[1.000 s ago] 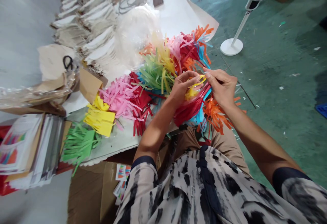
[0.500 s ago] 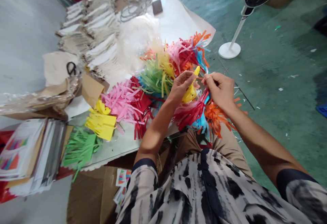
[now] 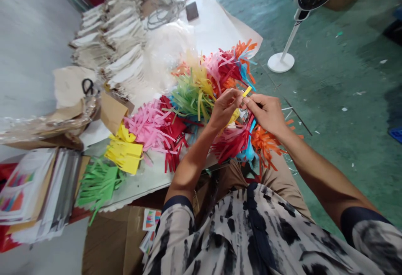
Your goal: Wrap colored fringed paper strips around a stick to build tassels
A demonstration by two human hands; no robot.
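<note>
Your left hand (image 3: pixel 224 108) and right hand (image 3: pixel 265 114) pinch a yellow paper strip (image 3: pixel 246 91) between them, fingers drawn together, with a small silver piece (image 3: pixel 242 116) just below it. The strip sits just above a heap of red fringed paper (image 3: pixel 229 143) on the table (image 3: pixel 141 187). Yellow fringe (image 3: pixel 124 153) and green fringe (image 3: pixel 99 185) lie further left.

Orange paper fringe (image 3: pixel 265 143) sits just under the right hand (image 3: pixel 266 114); likely passage rightward over the green floor (image 3: pixel 342 99), fan stand (image 3: pixel 281 62) farther up.
</note>
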